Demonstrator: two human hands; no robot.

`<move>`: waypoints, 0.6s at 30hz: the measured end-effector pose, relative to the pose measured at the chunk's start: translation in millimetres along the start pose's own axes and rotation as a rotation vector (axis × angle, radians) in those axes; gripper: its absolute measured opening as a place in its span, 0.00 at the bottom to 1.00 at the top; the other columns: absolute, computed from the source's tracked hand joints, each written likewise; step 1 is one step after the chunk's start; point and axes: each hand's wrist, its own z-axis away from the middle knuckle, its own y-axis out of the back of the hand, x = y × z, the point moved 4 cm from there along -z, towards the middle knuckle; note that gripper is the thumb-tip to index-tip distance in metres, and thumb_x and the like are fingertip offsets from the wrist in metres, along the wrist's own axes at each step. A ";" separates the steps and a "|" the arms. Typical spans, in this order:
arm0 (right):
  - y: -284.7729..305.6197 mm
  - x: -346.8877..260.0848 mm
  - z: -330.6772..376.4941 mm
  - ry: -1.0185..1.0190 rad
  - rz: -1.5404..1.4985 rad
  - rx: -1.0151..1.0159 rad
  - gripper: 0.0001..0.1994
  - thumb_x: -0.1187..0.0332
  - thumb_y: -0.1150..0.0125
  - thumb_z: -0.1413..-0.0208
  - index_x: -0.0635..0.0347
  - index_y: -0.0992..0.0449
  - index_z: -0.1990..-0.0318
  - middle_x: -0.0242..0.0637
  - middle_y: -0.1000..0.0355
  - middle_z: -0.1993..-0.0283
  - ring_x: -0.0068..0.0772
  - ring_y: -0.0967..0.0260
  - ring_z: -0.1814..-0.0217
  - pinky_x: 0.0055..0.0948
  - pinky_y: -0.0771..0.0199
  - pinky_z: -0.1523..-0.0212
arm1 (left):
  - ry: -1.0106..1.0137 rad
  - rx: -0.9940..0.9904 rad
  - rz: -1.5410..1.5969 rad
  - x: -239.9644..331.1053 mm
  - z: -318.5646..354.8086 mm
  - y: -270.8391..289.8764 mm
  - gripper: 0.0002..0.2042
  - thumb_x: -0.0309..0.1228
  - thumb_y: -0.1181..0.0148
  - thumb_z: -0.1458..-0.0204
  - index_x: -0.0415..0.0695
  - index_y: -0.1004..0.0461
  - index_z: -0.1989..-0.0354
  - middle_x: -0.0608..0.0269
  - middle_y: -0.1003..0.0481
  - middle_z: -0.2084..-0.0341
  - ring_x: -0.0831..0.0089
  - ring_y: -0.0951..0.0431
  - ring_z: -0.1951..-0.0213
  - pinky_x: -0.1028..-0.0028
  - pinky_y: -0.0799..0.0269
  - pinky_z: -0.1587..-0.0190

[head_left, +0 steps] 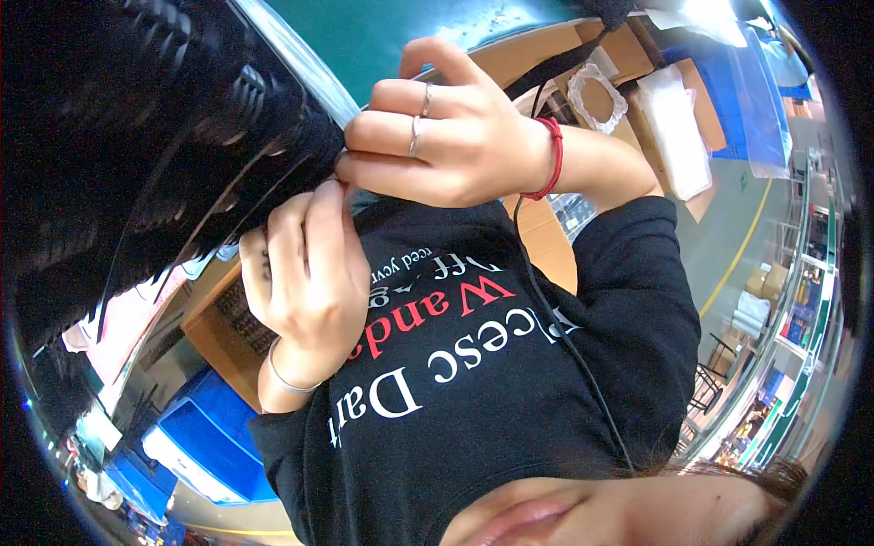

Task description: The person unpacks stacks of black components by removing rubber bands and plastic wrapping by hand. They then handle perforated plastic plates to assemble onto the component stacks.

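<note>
A large black ribbed object [182, 118] fills the upper left, with a clear plastic cover [300, 64] glinting along its edge. My right hand [446, 136], wearing two rings and a red string bracelet, reaches in from the right and pinches the object's near corner. My left hand [309, 273], with a thin silver bangle on the wrist, comes up from below and pinches the same corner, fingertips touching those of the right hand. What lies between the fingertips is hidden. Below both hands is my black shirt [510, 382] with white and red lettering.
A thin black cable [555, 318] runs down the shirt. Brown cardboard boxes [546, 241] and white foam trays [678, 127] lie at the upper right on a green surface [382, 27]. Blue bins [214, 441] stand at the lower left. Shelving [801, 300] and a yellow floor line run at the right.
</note>
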 end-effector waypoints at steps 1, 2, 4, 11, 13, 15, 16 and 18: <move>0.3 -0.9 -1.1 0.020 0.025 -0.010 0.07 0.64 0.37 0.63 0.49 0.23 0.73 0.23 0.34 0.68 0.22 0.36 0.71 0.32 0.38 0.61 | -0.005 0.004 0.009 0.2 0.7 0.2 0.08 0.25 0.34 0.54 0.43 0.23 0.65 0.68 0.27 0.74 0.74 0.27 0.73 0.75 0.32 0.66; 0.9 -0.5 -2.5 0.019 0.026 -0.010 0.07 0.64 0.37 0.63 0.49 0.23 0.73 0.23 0.34 0.68 0.22 0.36 0.71 0.32 0.38 0.61 | -0.006 0.003 0.009 0.3 1.4 0.0 0.08 0.25 0.34 0.54 0.43 0.23 0.65 0.68 0.27 0.74 0.74 0.27 0.73 0.75 0.32 0.66; 1.5 -0.1 -3.9 0.051 0.034 -0.009 0.06 0.64 0.37 0.64 0.49 0.24 0.74 0.23 0.35 0.69 0.23 0.37 0.71 0.32 0.37 0.62 | -0.008 0.025 0.018 0.4 2.8 0.2 0.09 0.24 0.34 0.54 0.42 0.23 0.64 0.68 0.26 0.73 0.74 0.26 0.72 0.75 0.33 0.67; -7.0 4.0 15.3 0.108 0.037 0.064 0.08 0.65 0.36 0.64 0.51 0.23 0.72 0.24 0.31 0.66 0.22 0.33 0.71 0.30 0.41 0.64 | -0.081 0.144 0.247 -12.7 18.2 3.2 0.11 0.20 0.36 0.55 0.43 0.22 0.61 0.62 0.23 0.65 0.70 0.22 0.66 0.74 0.27 0.61; -12.9 4.4 27.1 0.100 0.014 0.221 0.09 0.66 0.36 0.63 0.51 0.22 0.70 0.26 0.29 0.65 0.22 0.32 0.72 0.28 0.43 0.64 | -0.115 0.174 0.331 -14.5 23.1 1.9 0.12 0.20 0.36 0.56 0.43 0.21 0.61 0.60 0.23 0.63 0.66 0.22 0.65 0.72 0.25 0.58; -14.9 0.8 33.9 0.079 0.039 0.210 0.09 0.67 0.35 0.63 0.50 0.20 0.69 0.26 0.28 0.63 0.23 0.32 0.68 0.30 0.40 0.64 | -0.095 0.162 0.349 -14.1 25.6 5.4 0.12 0.20 0.35 0.57 0.45 0.21 0.63 0.62 0.23 0.63 0.66 0.23 0.64 0.72 0.26 0.57; -16.1 -0.8 38.6 0.050 0.069 0.268 0.11 0.67 0.33 0.64 0.49 0.20 0.68 0.26 0.29 0.61 0.25 0.33 0.66 0.30 0.39 0.63 | -0.115 0.167 0.294 -12.9 26.3 8.4 0.12 0.20 0.35 0.58 0.46 0.20 0.63 0.64 0.23 0.63 0.67 0.24 0.64 0.73 0.27 0.58; -30.3 -3.7 49.4 -0.043 0.129 0.460 0.13 0.65 0.31 0.67 0.43 0.20 0.68 0.22 0.31 0.64 0.27 0.33 0.64 0.30 0.36 0.64 | -0.116 0.203 0.252 -14.0 31.0 13.6 0.13 0.21 0.34 0.60 0.49 0.20 0.65 0.70 0.24 0.64 0.69 0.27 0.63 0.75 0.30 0.59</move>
